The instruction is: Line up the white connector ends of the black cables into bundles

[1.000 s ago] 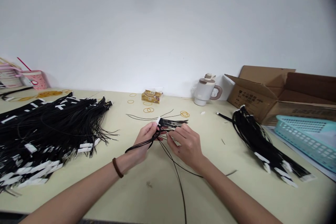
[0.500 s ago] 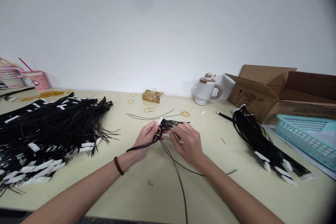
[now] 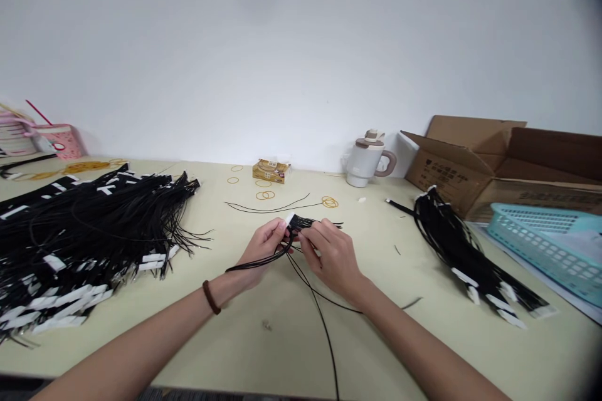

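Between thumb and fingers, my left hand (image 3: 264, 243) grips a white connector (image 3: 290, 219) with a bundle of thin black wires (image 3: 305, 222) coming off it. Some of the black wires loop back over the left wrist, and others trail down to the table's front edge. My right hand (image 3: 332, 255) is closed with thumb and fingertips pinching the black wires just right of the connector. The right fingers partly hide the wires they hold. A brown band (image 3: 211, 297) circles the left wrist.
Left lies a large heap of black wire harnesses (image 3: 117, 219). Rubber bands (image 3: 330, 202), loose wires, a small gold box (image 3: 271, 171) and a mug (image 3: 364, 161) are behind my hands. Right are another harness bundle (image 3: 451, 238), a cardboard box (image 3: 475, 185) and a turquoise basket (image 3: 540, 244).
Both hands stay almost in place on the wires. The right fingers have shifted slightly left, nearer the connector. The whole view has moved a little.
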The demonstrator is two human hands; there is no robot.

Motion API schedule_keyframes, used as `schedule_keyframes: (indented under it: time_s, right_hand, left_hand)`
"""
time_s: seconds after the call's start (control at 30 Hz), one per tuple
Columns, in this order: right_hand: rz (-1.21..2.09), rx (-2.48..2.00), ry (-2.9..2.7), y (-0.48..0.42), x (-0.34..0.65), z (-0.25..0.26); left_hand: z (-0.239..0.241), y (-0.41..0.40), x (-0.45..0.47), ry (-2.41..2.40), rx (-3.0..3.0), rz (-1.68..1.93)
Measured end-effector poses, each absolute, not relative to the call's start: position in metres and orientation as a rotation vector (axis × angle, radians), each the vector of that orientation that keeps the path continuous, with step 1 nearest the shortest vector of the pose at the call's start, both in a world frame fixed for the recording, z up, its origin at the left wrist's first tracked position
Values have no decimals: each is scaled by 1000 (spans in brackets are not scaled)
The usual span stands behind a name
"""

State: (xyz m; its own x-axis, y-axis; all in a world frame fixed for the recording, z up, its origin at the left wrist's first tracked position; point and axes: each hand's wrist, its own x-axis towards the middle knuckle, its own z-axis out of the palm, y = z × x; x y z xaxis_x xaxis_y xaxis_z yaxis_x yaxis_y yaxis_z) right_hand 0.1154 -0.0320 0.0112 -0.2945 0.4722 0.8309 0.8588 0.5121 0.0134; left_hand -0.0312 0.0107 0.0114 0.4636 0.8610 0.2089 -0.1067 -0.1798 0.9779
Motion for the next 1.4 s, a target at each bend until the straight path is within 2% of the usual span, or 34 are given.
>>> schedule_keyframes:
  time_s: [1.4]
  right_hand:
    - [-666, -1082, -1992, -29, 118, 9]
  left_hand:
    - [14, 11, -33, 629, 1481, 881]
